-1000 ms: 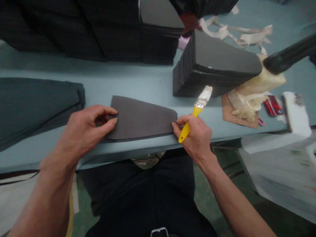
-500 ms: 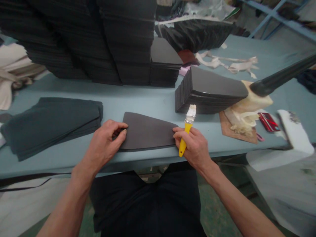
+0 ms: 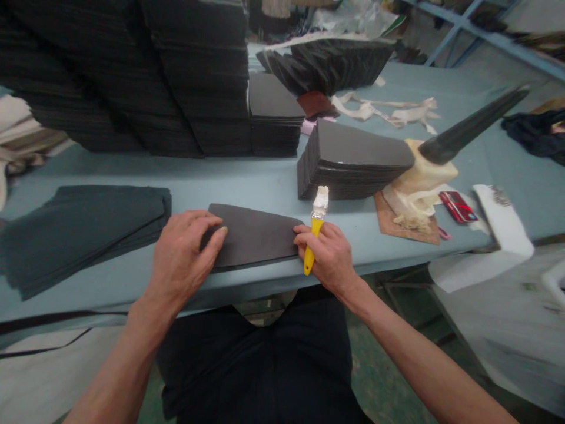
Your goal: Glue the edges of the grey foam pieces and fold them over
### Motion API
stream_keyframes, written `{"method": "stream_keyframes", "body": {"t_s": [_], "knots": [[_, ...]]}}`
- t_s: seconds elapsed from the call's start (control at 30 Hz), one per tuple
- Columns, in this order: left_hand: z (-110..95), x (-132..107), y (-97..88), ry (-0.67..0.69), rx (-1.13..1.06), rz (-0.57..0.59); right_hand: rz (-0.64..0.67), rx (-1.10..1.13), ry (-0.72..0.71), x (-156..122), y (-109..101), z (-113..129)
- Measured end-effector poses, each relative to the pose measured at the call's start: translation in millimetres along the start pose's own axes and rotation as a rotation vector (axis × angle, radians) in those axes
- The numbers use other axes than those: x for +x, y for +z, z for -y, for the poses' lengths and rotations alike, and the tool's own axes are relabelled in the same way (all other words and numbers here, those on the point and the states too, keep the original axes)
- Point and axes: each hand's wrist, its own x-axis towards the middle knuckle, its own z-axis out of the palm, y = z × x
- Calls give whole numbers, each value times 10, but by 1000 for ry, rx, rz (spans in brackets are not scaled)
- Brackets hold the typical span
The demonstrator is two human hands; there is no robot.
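Observation:
A dark grey foam piece (image 3: 258, 237) lies flat at the near edge of the blue-grey table (image 3: 247, 182). My left hand (image 3: 183, 259) rests on its left end, fingers curled and pressing down. My right hand (image 3: 329, 256) touches the piece's right end while gripping a brush with a yellow handle (image 3: 310, 247). The brush's white bristles (image 3: 321, 199) point away from me. A stack of same-shaped grey pieces (image 3: 353, 159) stands just beyond the brush.
A folded dark fabric pile (image 3: 83, 227) lies at left. Tall stacks of black sheets (image 3: 132, 70) fill the back. At right stand a glue-crusted container with a black handle (image 3: 432, 159) on a brown pad, a red object (image 3: 458, 206) and a white block (image 3: 503, 224).
The view has lifted and pulled back, showing more of the far table. Both hands stay on the ends of the grey piece; the brush now stands more upright in my right hand.

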Motion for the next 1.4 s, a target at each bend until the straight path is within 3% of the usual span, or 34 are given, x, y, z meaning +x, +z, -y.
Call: {"method": "stream_keyframes", "body": {"t_s": [0.13, 0.23, 0.37, 0.53, 0.7, 0.9, 1.2, 1.4], "knots": [[-216, 154, 194, 239, -63, 138, 4, 8, 15, 11, -5, 11], [-228, 181, 364, 276, -89, 181, 18, 6, 10, 21, -16, 8], [-149, 121, 494, 261, -120, 137, 34, 11, -9, 53, -74, 2], [-163, 68, 527, 245, -147, 85, 17, 74, 16, 203, -111, 124], [-209, 59, 527, 222, -146, 76, 32, 222, 59, 357, 138, 358], [-274, 43, 509, 200, -88, 98, 83, 306, 124, 279, 388, 485], [-317, -9, 528, 100, 168, 48, 122, 322, 172, 159, 329, 463], [-201, -64, 531, -25, 128, 32, 135, 333, 208, 145, 290, 476]]}}
